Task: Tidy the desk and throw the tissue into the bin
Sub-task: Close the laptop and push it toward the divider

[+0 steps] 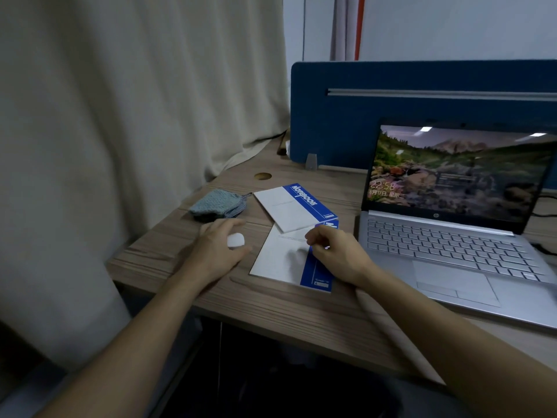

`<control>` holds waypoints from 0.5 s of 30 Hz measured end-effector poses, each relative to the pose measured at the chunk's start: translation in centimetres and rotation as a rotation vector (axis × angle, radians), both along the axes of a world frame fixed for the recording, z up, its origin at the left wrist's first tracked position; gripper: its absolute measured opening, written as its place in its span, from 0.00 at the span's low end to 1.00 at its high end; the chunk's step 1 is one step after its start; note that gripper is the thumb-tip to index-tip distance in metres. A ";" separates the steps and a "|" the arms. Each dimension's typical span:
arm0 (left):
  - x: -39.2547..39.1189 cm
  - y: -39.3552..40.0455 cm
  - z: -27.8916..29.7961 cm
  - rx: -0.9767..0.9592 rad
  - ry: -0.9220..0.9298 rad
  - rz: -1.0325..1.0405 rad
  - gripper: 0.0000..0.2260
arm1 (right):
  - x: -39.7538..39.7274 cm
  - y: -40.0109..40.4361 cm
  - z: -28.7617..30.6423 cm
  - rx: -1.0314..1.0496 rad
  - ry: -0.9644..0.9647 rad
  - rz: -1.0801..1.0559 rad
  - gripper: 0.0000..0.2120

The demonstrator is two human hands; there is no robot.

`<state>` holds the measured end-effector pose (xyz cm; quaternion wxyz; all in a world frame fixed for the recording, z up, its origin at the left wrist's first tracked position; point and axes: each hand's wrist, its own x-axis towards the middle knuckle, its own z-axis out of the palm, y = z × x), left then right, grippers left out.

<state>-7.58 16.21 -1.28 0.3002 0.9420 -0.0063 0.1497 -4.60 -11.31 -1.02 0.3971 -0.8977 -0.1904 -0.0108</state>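
Two white notebooks with blue spines lie on the wooden desk. The far notebook overlaps the top of the near notebook. My right hand lies on the near notebook, fingers curled and pinching its blue spine edge. To the left of the notebooks, my left hand closes around a small white rounded object just above the desk; whether it is a tissue or a small case I cannot tell. No bin is in view.
A blue knitted pouch lies beyond my left hand. An open laptop with a lit screen fills the desk's right side. Behind stands a blue divider panel. A curtain hangs along the desk's left edge.
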 end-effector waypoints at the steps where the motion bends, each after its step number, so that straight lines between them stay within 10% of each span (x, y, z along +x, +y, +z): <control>1: 0.0 -0.8 0.3 0.013 -0.012 -0.017 0.25 | -0.2 -0.5 0.1 0.002 0.004 -0.009 0.06; 15: 1.0 -16.0 1.5 -0.076 0.016 -0.421 0.16 | -4.0 -12.5 1.9 -0.057 -0.102 -0.253 0.11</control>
